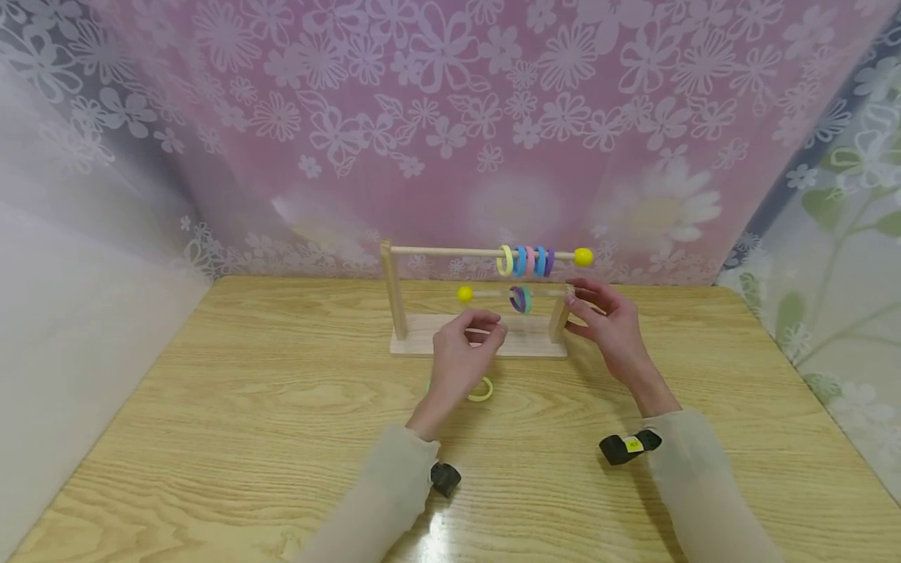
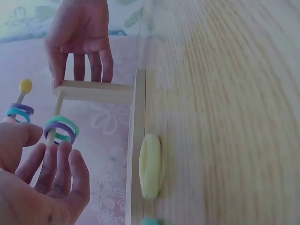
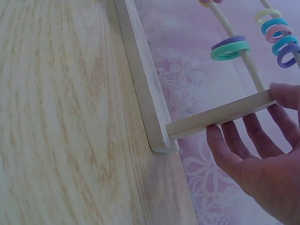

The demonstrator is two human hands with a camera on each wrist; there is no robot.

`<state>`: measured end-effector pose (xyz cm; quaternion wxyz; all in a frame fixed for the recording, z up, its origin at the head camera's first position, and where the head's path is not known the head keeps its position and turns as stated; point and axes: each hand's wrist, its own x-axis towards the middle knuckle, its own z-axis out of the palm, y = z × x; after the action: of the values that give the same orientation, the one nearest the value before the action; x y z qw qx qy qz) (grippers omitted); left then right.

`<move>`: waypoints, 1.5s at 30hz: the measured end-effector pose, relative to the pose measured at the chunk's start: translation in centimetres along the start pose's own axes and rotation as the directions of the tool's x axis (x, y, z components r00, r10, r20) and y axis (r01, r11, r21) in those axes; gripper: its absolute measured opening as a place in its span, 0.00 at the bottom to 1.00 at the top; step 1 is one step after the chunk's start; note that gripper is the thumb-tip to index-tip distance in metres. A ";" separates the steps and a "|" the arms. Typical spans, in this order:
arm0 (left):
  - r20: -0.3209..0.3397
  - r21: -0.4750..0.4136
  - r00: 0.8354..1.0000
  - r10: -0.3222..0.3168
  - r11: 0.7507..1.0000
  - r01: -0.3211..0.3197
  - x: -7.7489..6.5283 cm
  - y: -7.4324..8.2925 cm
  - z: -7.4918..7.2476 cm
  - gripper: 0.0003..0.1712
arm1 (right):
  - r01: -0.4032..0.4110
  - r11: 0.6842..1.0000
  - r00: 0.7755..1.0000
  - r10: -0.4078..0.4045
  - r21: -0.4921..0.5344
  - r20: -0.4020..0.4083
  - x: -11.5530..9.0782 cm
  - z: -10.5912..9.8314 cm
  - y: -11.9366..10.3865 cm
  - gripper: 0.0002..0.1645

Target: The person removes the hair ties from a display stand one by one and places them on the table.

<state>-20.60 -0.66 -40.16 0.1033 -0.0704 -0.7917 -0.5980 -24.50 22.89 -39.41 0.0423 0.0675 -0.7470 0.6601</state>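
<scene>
A wooden stand with a flat base [image 1: 408, 346] carries two rods. My right hand [image 1: 612, 328] grips the top of the short right upright [image 3: 220, 113], thumb on one side and fingers on the other. From this upright the lower rod runs left to a yellow ball [image 1: 465, 294]; a purple ring [image 2: 60, 130] and a mint ring [image 3: 229, 49] hang together on it. My left hand [image 1: 464, 348] is in front of the lower rod, fingers loosely bent and thumb apart. Nothing shows between them. In the left wrist view its fingertips overlap the rod just below the rings.
The upper rod [image 1: 443, 252] holds yellow, blue, pink and purple rings and ends in a yellow ball [image 1: 583, 257]. On the table [image 1: 246, 407] a yellow ring [image 1: 490, 389] lies before the base, beside a mostly hidden mint one [image 2: 151, 221]. A flowered curtain [image 1: 450, 141] hangs behind.
</scene>
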 end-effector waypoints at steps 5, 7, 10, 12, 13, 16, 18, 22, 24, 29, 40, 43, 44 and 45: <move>-0.052 -0.044 0.999 -0.011 0.999 0.009 0.3 0.2 1.0 0.11 | 0.001 1.000 1.000 -0.001 0.021 0.004 0.0 0.0 0.0 0.29; -0.075 -0.067 0.997 -0.027 0.998 0.022 0.4 0.3 1.4 0.11 | 0.001 1.000 1.000 -0.002 0.023 0.006 0.0 0.0 0.0 0.29; -0.105 -0.099 0.994 -0.040 0.995 0.029 0.7 0.3 1.9 0.12 | 0.002 1.000 1.000 -0.002 0.011 0.006 0.0 0.0 0.0 0.29; -0.117 -0.112 0.992 -0.040 0.993 0.027 0.9 0.2 2.3 0.12 | 0.003 1.000 1.000 -0.003 0.008 0.006 0.0 0.0 0.0 0.29; -0.120 -0.116 0.992 -0.038 0.993 0.024 1.0 0.1 2.6 0.12 | 0.003 1.000 1.000 -0.004 0.005 0.005 0.0 0.0 0.0 0.29; -0.129 -0.120 0.991 -0.039 0.992 0.023 1.2 0.0 3.1 0.12 | 0.003 1.000 1.000 -0.003 0.007 0.003 0.0 0.0 0.1 0.29; -0.134 -0.125 0.990 -0.042 0.992 0.025 1.3 -0.1 3.5 0.12 | 0.002 1.000 1.000 -0.002 0.015 0.002 0.0 0.0 0.1 0.29; -0.152 -0.132 0.987 -0.047 0.991 0.027 1.4 -0.1 4.0 0.12 | 0.001 1.000 1.000 -0.001 0.019 0.000 0.0 0.1 0.1 0.29; -0.157 -0.132 0.986 -0.046 0.991 0.025 1.5 0.0 4.2 0.12 | 0.004 1.000 1.000 -0.004 0.023 -0.001 0.0 0.1 0.1 0.28; -0.163 -0.134 0.985 -0.057 0.990 0.035 1.7 0.0 4.8 0.11 | 0.013 0.999 1.000 -0.013 0.033 0.000 0.0 0.0 0.1 0.28; -0.173 -0.119 0.982 -0.074 0.991 0.054 2.2 0.0 5.6 0.10 | 0.023 1.000 1.000 -0.022 0.021 -0.006 0.0 0.1 0.2 0.28; -0.181 -0.115 0.981 -0.069 0.992 0.049 2.1 0.1 5.6 0.09 | 0.021 0.999 1.000 -0.021 0.027 -0.006 0.0 0.1 0.2 0.29; -0.185 -0.114 0.980 -0.066 0.992 0.046 2.1 0.1 5.6 0.09 | 0.020 0.999 1.000 -0.020 0.027 -0.006 0.0 0.1 0.2 0.29; -0.190 -0.110 0.980 -0.065 0.993 0.044 2.1 0.1 5.5 0.09 | 0.019 0.999 1.000 -0.019 0.028 -0.006 0.0 0.1 0.2 0.29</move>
<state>-23.03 4.67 -41.03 0.1594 0.0045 -0.7469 -0.6455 -24.52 22.87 -39.64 0.0497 0.0734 -0.7369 0.6702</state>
